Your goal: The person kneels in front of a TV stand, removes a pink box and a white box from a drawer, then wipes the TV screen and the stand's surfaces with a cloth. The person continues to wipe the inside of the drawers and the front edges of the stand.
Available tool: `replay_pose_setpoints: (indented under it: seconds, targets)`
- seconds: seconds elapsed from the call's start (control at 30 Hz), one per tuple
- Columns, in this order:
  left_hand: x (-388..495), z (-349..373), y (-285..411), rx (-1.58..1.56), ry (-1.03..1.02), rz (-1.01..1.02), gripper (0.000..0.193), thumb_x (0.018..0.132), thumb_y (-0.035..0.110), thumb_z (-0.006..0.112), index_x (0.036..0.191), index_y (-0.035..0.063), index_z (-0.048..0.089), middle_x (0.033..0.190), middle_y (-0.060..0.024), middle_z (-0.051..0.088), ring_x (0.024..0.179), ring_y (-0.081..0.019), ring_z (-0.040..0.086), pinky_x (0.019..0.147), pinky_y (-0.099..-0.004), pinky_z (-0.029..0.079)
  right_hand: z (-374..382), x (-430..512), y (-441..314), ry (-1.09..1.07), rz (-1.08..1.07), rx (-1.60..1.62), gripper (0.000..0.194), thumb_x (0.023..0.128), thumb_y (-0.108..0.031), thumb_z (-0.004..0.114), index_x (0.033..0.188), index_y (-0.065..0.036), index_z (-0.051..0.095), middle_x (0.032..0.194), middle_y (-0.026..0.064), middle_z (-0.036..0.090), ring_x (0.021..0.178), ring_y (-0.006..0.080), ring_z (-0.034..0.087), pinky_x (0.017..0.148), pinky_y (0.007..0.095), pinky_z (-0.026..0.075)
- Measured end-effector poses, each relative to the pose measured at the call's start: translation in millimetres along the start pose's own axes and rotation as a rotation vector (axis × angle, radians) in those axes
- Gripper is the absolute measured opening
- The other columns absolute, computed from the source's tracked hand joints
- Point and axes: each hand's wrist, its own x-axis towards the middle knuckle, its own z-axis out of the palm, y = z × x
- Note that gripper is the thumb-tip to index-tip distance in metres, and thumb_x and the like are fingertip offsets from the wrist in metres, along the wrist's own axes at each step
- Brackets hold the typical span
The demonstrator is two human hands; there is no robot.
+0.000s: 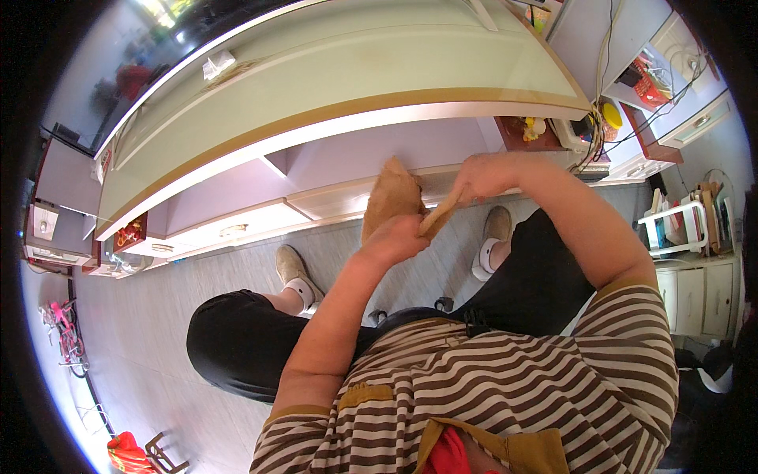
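A tan cloth [392,192] is stretched between my two hands, in front of the low cabinet and over the floor. My left hand [395,238] grips it near its middle, and a wide piece fans out beyond the fingers. Higher and to the right, my right hand [482,178] holds the other end, with a narrow twisted strip running between the hands. The fingers of my right hand are slightly blurred.
A glass-topped cabinet [367,71] with open compartments and drawers spans the front. Cables [598,127] hang at its right end. A white rack [678,228] stands on a small drawer unit at right. A wooden stool [163,456] and pink bicycle [68,335] are at left.
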Motion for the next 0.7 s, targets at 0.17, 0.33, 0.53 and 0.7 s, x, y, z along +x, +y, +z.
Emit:
replay_pose_setpoints:
  seconds: [0.17, 0.33, 0.53, 0.7]
  targets:
    - [-13.1, -26.4, -19.2, -0.119, -0.014, -0.138, 0.039, 0.081, 0.026, 0.075, 0.111, 0.0004, 0.073, 0.095, -0.0227, 0.075, 0.094, -0.0369, 0.073, 0.086, -0.0442, 0.056, -17.5, -2.1, 38.4, 0.074, 0.209, 0.221, 0.027, 0.093, -0.023, 0.065, 0.109, -0.006, 0.078, 0.092, 0.0145, 0.077, 0.072, 0.0238, 0.075, 0.067, 0.0419, 0.06]
    - [-18.8, -69.5, -51.3, -0.255, 0.109, -0.232, 0.026, 0.084, 0.017, 0.077, 0.102, 0.0012, 0.07, 0.08, -0.0092, 0.07, 0.073, -0.0188, 0.066, 0.067, -0.0369, 0.055, -34.8, 12.8, 62.4, 0.237, 0.49, 0.19, 0.03, 0.101, -0.024, 0.057, 0.123, -0.008, 0.069, 0.089, 0.0158, 0.076, 0.07, 0.0246, 0.073, 0.059, 0.0423, 0.059]
    - [20.2, -119.8, -78.3, -0.065, 0.774, 0.001, 0.013, 0.095, 0.012, 0.068, 0.094, -0.0011, 0.066, 0.08, -0.0103, 0.07, 0.061, -0.0166, 0.062, 0.054, -0.0348, 0.05, -31.2, 46.3, 86.5, 0.678, 0.403, 0.406, 0.033, 0.104, -0.029, 0.051, 0.128, -0.01, 0.063, 0.076, 0.0135, 0.066, 0.061, 0.0253, 0.066, 0.051, 0.0404, 0.054]
    - [50.6, -133.0, -53.3, -0.772, 0.844, 0.06, 0.018, 0.1, 0.008, 0.063, 0.115, -0.0026, 0.062, 0.1, -0.0142, 0.074, 0.076, -0.0199, 0.069, 0.065, -0.0323, 0.056, -35.2, 89.8, 69.7, 0.814, 0.249, 0.859, 0.035, 0.105, -0.029, 0.048, 0.131, -0.01, 0.062, 0.098, 0.0213, 0.069, 0.084, 0.0304, 0.071, 0.07, 0.0442, 0.06]
